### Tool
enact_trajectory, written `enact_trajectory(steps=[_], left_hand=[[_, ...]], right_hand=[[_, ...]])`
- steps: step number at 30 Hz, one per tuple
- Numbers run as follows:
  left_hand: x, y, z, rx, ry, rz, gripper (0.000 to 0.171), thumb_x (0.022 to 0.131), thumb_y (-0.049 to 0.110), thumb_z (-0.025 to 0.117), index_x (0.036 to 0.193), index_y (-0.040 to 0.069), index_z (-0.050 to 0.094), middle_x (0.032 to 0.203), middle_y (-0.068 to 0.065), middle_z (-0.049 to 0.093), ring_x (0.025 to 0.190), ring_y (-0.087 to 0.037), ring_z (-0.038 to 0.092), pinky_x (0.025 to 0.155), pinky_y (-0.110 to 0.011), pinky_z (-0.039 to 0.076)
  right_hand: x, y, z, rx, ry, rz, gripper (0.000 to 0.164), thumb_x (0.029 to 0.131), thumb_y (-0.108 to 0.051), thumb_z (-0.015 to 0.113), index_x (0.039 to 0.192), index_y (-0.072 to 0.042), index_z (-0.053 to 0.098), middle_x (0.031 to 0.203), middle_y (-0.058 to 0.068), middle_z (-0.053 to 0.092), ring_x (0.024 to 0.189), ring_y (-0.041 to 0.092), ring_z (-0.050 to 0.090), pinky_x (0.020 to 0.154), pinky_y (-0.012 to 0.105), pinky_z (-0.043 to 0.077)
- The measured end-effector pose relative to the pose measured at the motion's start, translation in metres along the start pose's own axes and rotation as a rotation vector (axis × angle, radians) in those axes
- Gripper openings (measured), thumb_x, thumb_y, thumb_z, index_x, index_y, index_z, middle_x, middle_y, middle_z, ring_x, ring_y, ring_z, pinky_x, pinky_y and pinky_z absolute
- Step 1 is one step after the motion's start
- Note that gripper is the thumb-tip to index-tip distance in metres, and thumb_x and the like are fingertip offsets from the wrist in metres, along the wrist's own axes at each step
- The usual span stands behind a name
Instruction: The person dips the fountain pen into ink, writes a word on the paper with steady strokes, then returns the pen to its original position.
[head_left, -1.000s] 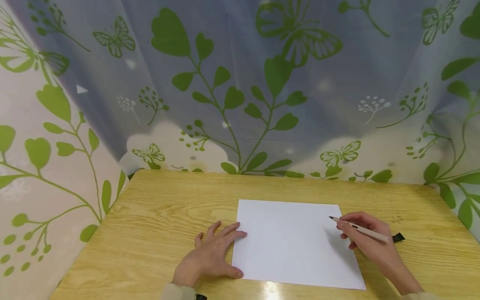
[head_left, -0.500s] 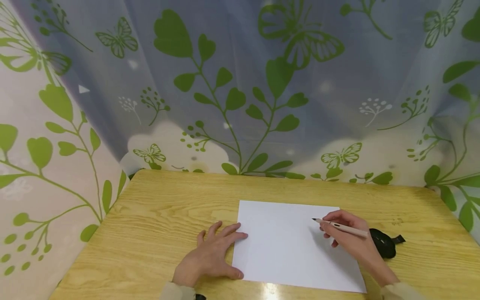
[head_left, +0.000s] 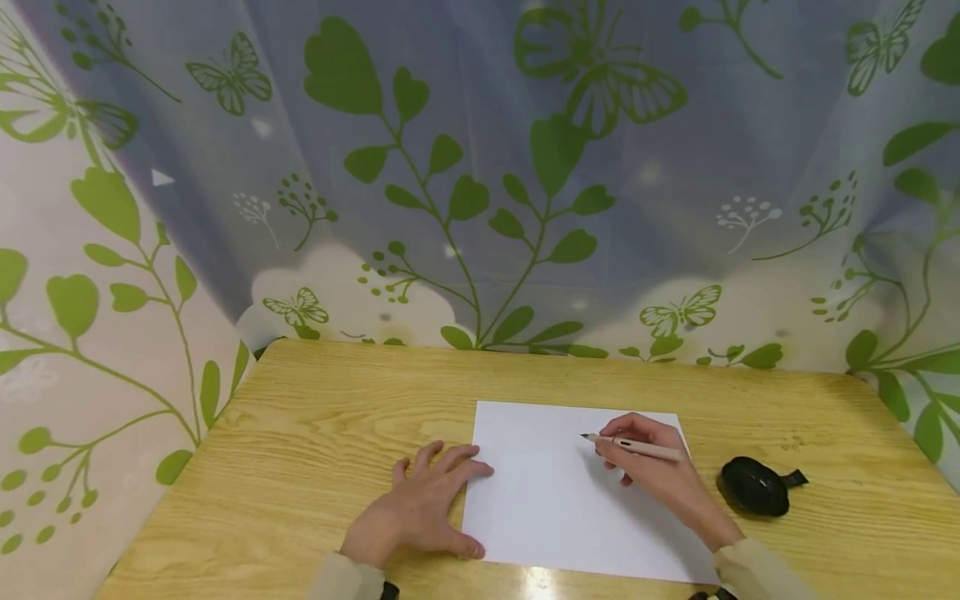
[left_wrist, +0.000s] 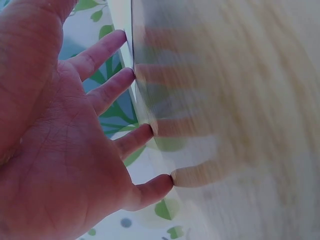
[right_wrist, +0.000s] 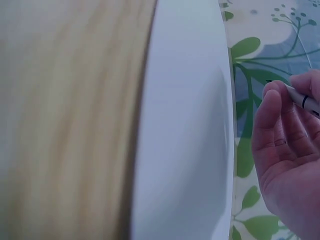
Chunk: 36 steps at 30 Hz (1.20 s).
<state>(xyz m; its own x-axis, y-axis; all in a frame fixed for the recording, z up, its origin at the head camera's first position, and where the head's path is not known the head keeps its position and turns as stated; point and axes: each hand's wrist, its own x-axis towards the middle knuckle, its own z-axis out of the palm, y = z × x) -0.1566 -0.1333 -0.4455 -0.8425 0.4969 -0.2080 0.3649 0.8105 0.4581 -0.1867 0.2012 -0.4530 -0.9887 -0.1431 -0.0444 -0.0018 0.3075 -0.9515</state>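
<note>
A white sheet of paper [head_left: 540, 500] lies flat on the wooden table. My left hand [head_left: 420, 510] rests at its left edge, fingers spread, with the thumb at the lower left corner. In the left wrist view, the fingertips of that left hand [left_wrist: 85, 145] touch the glossy tabletop. My right hand [head_left: 652, 458] holds a pale pinkish pen [head_left: 648, 450] between thumb and fingers over the sheet's upper right part. The dark tip points left; whether it touches the paper is unclear. The right wrist view shows the right hand [right_wrist: 290, 145] curled around the pen [right_wrist: 302, 101].
A shiny black rounded object with a short tab [head_left: 753, 486] sits right of the paper. The wood-grain table [head_left: 330, 417] reaches back to a leaf-and-butterfly patterned curtain [head_left: 465, 208], which also hangs along the left side.
My right hand has moved left across the sheet with the pen, from its right edge inward. This uncovers the black object. My left hand stays in place.
</note>
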Motion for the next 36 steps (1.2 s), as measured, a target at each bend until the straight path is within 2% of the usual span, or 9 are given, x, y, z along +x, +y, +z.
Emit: enact_trajectory(steps=[5,19,28,36], left_hand=[[0.001,-0.001,0.000,0.001,0.004,0.004,0.090,0.071,0.060,0.086,0.147,0.032,0.047,0.165,0.004,0.032,0.151,-0.048,0.021,0.107,-0.082,0.021],[0.000,-0.001,0.001,0.003,0.011,-0.007,0.089,0.070,0.060,0.086,0.145,0.032,0.049,0.164,0.004,0.034,0.150,-0.047,0.022,0.106,-0.083,0.021],[0.000,-0.002,0.000,-0.019,-0.001,-0.005,0.088,0.071,0.060,0.086,0.145,0.032,0.048,0.165,0.004,0.032,0.151,-0.047,0.019,0.107,-0.083,0.019],[0.002,-0.002,0.001,-0.028,-0.008,-0.002,0.086,0.072,0.059,0.086,0.145,0.032,0.048,0.165,0.004,0.031,0.152,-0.047,0.018,0.107,-0.083,0.018]], right_hand=[[0.009,-0.001,0.011,-0.018,-0.048,0.007,0.029,0.092,-0.024,0.078,0.110,-0.004,0.067,0.089,0.015,0.075,0.074,0.016,0.071,0.059,0.032,0.059],[0.030,-0.008,0.042,-0.033,-0.162,-0.034,0.023,0.095,-0.023,0.074,0.108,-0.005,0.068,0.094,0.019,0.076,0.075,0.018,0.068,0.056,0.030,0.057],[0.039,-0.012,0.056,-0.060,-0.203,-0.017,0.019,0.093,-0.024,0.075,0.104,-0.009,0.070,0.089,0.015,0.075,0.068,0.019,0.065,0.056,0.030,0.056],[0.046,-0.014,0.064,-0.082,-0.231,-0.043,0.015,0.092,-0.021,0.075,0.102,-0.011,0.071,0.079,0.012,0.071,0.062,0.015,0.060,0.054,0.029,0.054]])
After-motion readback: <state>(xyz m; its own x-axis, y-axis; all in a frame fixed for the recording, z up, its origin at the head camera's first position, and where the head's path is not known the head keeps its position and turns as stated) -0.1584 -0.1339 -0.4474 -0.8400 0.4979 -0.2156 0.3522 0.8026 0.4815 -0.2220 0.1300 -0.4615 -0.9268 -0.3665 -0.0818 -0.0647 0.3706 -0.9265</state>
